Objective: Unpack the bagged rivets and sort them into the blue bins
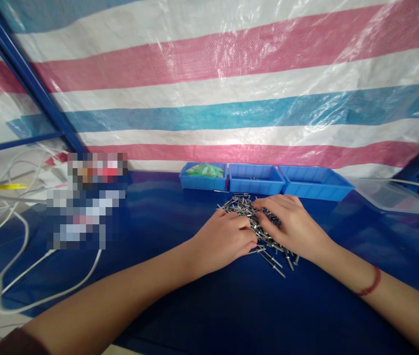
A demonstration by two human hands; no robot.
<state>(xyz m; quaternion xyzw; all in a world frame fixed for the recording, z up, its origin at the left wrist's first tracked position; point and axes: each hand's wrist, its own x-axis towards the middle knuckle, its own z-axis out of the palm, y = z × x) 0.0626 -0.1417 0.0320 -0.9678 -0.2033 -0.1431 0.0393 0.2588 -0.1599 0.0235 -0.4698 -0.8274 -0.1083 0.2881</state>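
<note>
A heap of silvery blind rivets (257,228) lies on the blue table, with darker screw-like pieces (270,217) among them under my right hand. My left hand (227,237) rests against the heap's left side, its fingers curled inward; what they hold, if anything, is hidden. Over the right side of the heap is my right hand (294,224), thumb and index finger apart, fingers bent down to the metal pieces. Several rivets (274,261) are scattered at the near edge of the heap.
Behind the heap stand three blue bins: the left (204,183) contains a green bag, the middle (256,186) a few metal pieces, beside the right one (316,190). White cables (27,231) loop on the left. A clear plastic sheet or lid (398,197) lies at right.
</note>
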